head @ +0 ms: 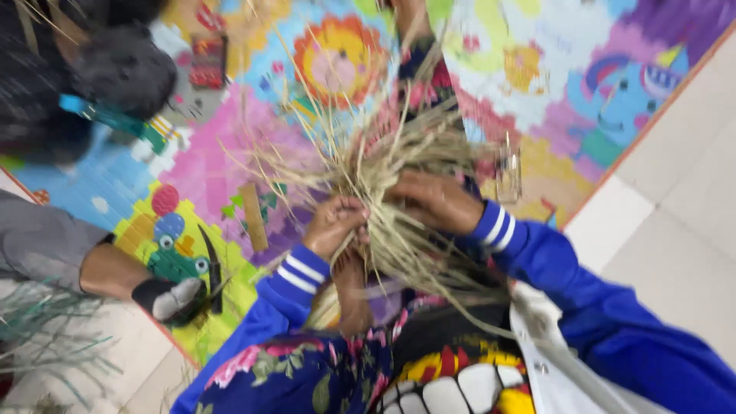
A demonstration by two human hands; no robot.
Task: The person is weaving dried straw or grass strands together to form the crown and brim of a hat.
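Note:
A loose bundle of pale dry straw strips (383,165) fans out over a colourful play mat (230,153). My left hand (333,224) grips the strips at the bundle's lower left, fingers curled around them. My right hand (433,201) presses on the same bundle from the right, fingers closed over the strands. Both arms wear blue sleeves with white cuff stripes. My bare foot (351,287) lies under the strands near my left hand. The picture is motion-blurred.
Another person's arm in a grey sleeve and dark sock (165,295) lies at the left, next to a dark knife (212,264) and a small wooden piece (251,216). Someone in dark clothing (92,69) sits at the top left. Pale floor tiles (675,207) border the mat on the right.

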